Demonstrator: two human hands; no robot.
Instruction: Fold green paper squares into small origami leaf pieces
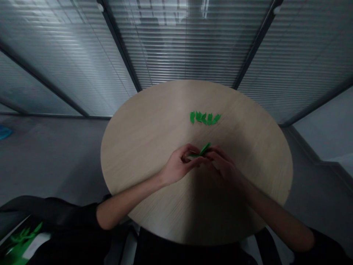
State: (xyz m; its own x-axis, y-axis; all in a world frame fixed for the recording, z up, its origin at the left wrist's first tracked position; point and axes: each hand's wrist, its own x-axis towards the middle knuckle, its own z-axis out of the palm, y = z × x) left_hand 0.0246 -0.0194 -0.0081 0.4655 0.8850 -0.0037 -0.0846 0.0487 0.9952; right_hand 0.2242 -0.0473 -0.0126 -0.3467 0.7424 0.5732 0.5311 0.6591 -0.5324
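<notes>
Over the middle of a round wooden table [132, 147], my left hand [179, 165] and my right hand [224, 165] meet at the fingertips. Between them is a narrow green leaf-like piece [204, 148], tilted up to the right. The fingers of both hands are closed on it, partly hiding its lower end. Beyond the hands, several short green leaf-like pieces [204, 117] lie side by side in a row on the tabletop. The light is dim, so their exact kind and material cannot be made out.
At the lower left, beside my seat, more green stems or leaves [26, 235] lie near a white card or paper [35, 246]. Glass partitions with blinds [187, 48] stand behind the table. A blue object [4, 131] is on the floor at the far left.
</notes>
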